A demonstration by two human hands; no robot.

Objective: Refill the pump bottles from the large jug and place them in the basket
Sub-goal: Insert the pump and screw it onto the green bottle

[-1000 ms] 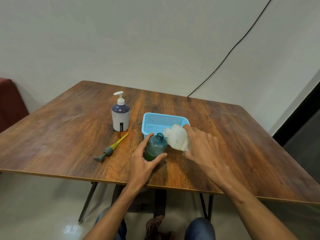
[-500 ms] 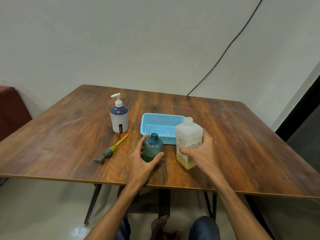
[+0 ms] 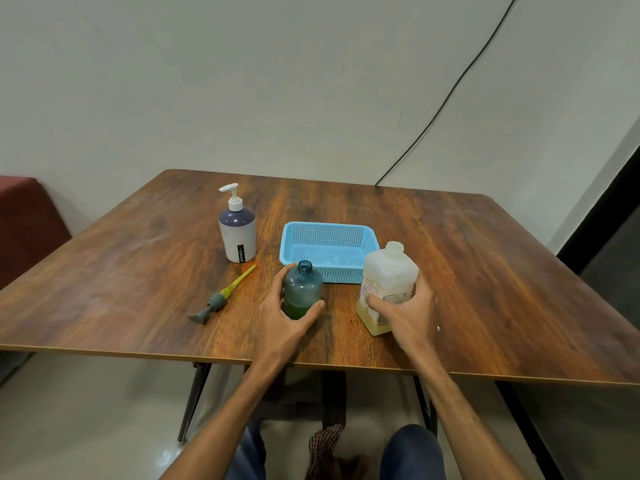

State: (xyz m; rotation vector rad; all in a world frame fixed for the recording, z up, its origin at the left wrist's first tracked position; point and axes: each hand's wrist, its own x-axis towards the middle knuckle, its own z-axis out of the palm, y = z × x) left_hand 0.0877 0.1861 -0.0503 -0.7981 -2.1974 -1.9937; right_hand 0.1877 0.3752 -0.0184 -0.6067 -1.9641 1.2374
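A teal bottle (image 3: 303, 287) with no pump stands upright near the table's front, green liquid in its lower part. My left hand (image 3: 284, 323) wraps around it. The translucent white jug (image 3: 388, 278) stands upright to its right, uncapped, with a little yellowish liquid at the bottom. My right hand (image 3: 408, 313) grips the jug's front. The blue basket (image 3: 370, 237) sits just behind both, with nothing in it. A white and purple pump bottle (image 3: 238, 230) stands at the left. The loose grey pump with a yellow tube (image 3: 221, 297) lies on the table left of the teal bottle.
The wooden table (image 3: 485, 271) ends in a front edge close to my forearms. A black cable (image 3: 450, 91) runs down the wall behind. A dark red seat (image 3: 24, 216) stands at the far left.
The jug was tilted over the teal bottle's mouth a second ago. My right hand has turned it upright and set it on the table to the right. My left hand stays on the bottle.
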